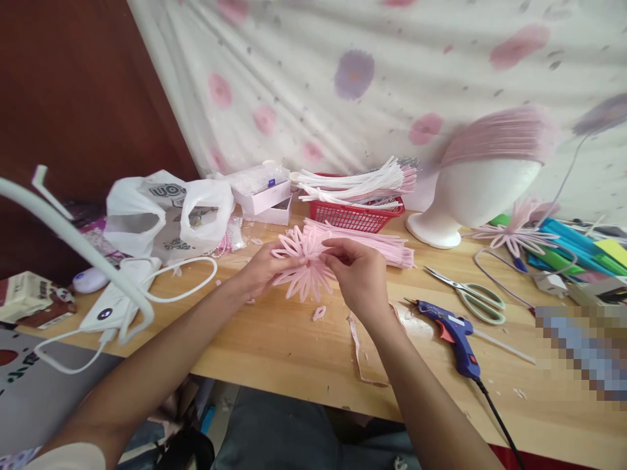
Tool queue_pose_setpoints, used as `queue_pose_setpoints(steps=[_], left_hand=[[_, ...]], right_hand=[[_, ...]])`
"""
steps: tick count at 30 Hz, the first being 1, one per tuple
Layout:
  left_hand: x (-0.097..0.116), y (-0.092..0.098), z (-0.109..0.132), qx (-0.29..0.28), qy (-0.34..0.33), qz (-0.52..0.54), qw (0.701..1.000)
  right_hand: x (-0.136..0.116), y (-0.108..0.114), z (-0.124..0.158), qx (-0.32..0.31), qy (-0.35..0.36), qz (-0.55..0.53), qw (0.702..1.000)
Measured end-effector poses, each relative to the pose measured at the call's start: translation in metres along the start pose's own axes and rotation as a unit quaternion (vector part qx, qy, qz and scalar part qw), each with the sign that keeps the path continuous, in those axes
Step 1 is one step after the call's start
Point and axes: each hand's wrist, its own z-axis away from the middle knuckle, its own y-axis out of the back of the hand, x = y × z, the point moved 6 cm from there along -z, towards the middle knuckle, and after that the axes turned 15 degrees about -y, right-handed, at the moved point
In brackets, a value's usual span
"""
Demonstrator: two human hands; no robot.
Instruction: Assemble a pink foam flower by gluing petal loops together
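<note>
A pink pipe-cleaner flower [304,281] with many looped petals is held up just above the wooden table. My left hand [259,269] grips it from the left, the thumb lying across the petals. On the other side, my right hand [361,273] is closed, thumb and index finger pinching at the flower's right petals; the exact spot is partly hidden by the fingers. Behind the flower lies a bundle of pink pipe cleaners [386,247]. One small pink loop [319,313] rests on the table below.
To the right lie a blue glue gun [453,333] and scissors [473,297]. A red basket [360,215] of pipe cleaners stands behind, beside a white foam head [477,189]. At left are a plastic bag [169,215], a white power strip [117,297] and a curved white stand arm [83,241].
</note>
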Motion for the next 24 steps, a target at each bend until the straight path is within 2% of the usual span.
queue_pose_setpoints(steps=[4,11,14,24], left_hand=[[-0.001,0.002,0.000,0.011,0.010,0.009,1.000],[-0.002,0.002,0.001,0.028,0.029,0.017,0.999],[-0.005,0.004,0.001,0.027,0.034,0.018,0.999],[-0.004,0.003,0.000,0.025,0.041,0.030,0.998]], right_hand=[[-0.011,0.004,0.001,0.036,0.046,0.076,0.995],[-0.025,0.004,-0.005,-0.003,0.090,0.176,0.980],[-0.028,0.003,-0.007,0.000,0.100,0.209,0.973],[-0.026,-0.003,-0.005,0.029,0.123,0.202,0.971]])
